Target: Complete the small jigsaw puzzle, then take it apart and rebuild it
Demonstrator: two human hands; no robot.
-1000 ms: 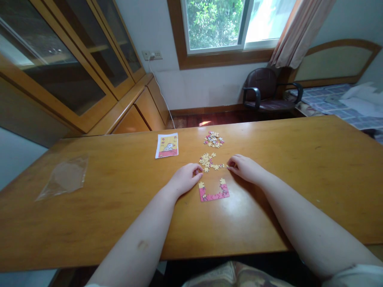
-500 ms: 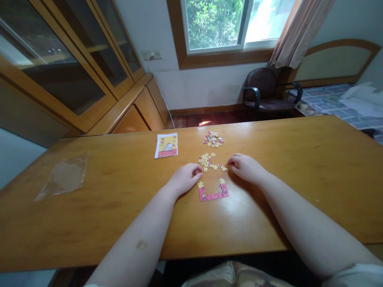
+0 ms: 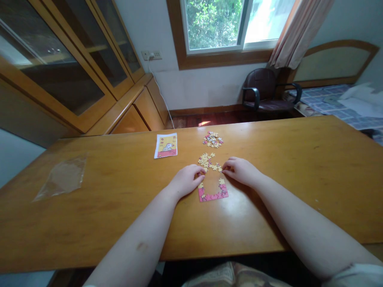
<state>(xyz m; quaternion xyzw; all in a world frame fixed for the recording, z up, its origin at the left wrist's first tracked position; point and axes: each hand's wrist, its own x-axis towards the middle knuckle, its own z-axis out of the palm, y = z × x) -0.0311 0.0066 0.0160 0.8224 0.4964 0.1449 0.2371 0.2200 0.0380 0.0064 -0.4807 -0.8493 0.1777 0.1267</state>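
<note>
A partly joined jigsaw puzzle point(image 3: 213, 197) lies in front of me, a pink U-shaped border with a yellow piece at the top of each side. Just above its left side, my left hand point(image 3: 188, 178) has its curled fingers at a yellow puzzle piece point(image 3: 205, 169). My right hand point(image 3: 239, 169) pinches the edge of another yellow puzzle piece point(image 3: 220, 169) on the table. Between and beyond the hands is a loose cluster of mostly yellow pieces point(image 3: 204, 160). The left fingers partly cover the border's upper left corner.
Farther back sits a mixed heap of puzzle pieces point(image 3: 213, 139). A picture card of a white duck point(image 3: 166, 146) lies left of it. At the far left is a clear plastic bag point(image 3: 64, 175). The wooden table point(image 3: 287, 151) has a chair point(image 3: 265, 91) behind it.
My right hand has moved left, and the yellow piece at its fingertips has shifted left too. My left hand has moved slightly right, onto a yellow piece and over the border's corner.
</note>
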